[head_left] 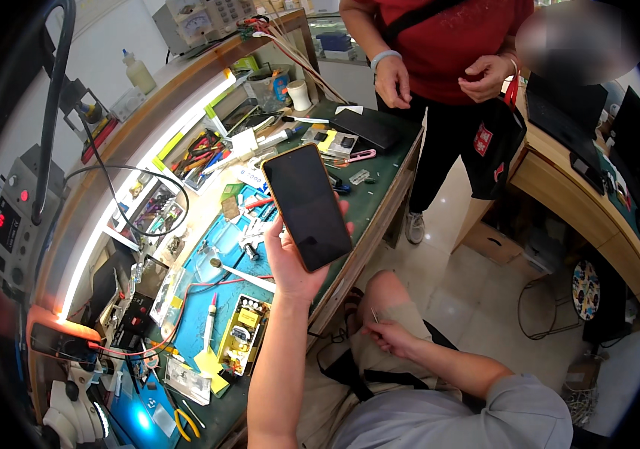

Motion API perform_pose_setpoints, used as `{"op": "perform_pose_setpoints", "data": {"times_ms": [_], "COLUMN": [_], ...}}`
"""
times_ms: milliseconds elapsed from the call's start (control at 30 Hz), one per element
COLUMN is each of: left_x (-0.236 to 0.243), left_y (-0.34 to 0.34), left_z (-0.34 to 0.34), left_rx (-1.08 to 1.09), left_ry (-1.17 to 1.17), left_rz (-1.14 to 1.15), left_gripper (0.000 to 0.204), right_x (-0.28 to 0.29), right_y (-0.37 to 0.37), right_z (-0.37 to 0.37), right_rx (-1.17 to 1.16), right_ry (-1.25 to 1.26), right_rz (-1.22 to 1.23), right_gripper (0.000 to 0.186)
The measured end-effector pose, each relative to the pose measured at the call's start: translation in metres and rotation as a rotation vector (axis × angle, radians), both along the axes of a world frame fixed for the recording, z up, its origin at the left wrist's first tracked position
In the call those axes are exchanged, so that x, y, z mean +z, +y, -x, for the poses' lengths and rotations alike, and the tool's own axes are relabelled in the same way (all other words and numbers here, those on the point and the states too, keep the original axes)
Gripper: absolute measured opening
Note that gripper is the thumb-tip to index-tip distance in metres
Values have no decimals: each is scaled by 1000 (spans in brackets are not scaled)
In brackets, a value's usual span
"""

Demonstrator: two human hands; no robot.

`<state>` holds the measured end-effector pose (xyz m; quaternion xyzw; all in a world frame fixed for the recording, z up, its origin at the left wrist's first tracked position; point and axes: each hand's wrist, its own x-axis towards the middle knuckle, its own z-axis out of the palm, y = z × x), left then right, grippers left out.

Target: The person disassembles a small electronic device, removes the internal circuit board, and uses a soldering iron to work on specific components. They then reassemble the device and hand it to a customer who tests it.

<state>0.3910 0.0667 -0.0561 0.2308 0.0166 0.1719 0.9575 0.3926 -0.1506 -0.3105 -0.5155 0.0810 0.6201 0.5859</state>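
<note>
My left hand [297, 273] holds up a smartphone [306, 206] with a dark screen and a gold-orange edge, fingers wrapped round its lower part. The phone is above the right edge of the workbench. My right hand [387, 337] rests low over my lap, its fingers pinched around a small, thin, shiny thing too small to name. Below and left of the phone, a blue work mat [234, 303] bears a white-handled brush [241, 275], a syringe [210, 322] and a yellow circuit board [245, 335] with several parts on it.
A person in a red shirt [440, 45] stands across from me, both hands free. Pliers [185, 423] with yellow handles lie at the bench's near end. A power supply [17, 232] and a lit strip lamp [99, 254] line the left. A wooden desk [582, 206] stands right.
</note>
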Motion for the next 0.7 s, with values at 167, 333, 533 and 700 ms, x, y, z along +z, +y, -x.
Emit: {"op": "perform_pose_setpoints", "data": {"times_ms": [167,333,533,700], "left_x": [1,-4,-2,-2], "left_y": [0,3,2,2], "left_z": [1,0,0,0], "left_rx": [21,-9,11,4], "left_ry": [14,-6,4,-9], "left_rz": [-27,-8,-6,1], "left_gripper": [65,62,66,66], "right_x": [-2,2,-8,-11], "right_y": [5,5,1,-2], "right_z": [6,5,-2,-6], "right_rx": [31,29,34,51], "right_ry": [-49,-42,37,78], "right_rz": [-14,-33,-105,-156], "right_gripper": [30,29,31,32]}}
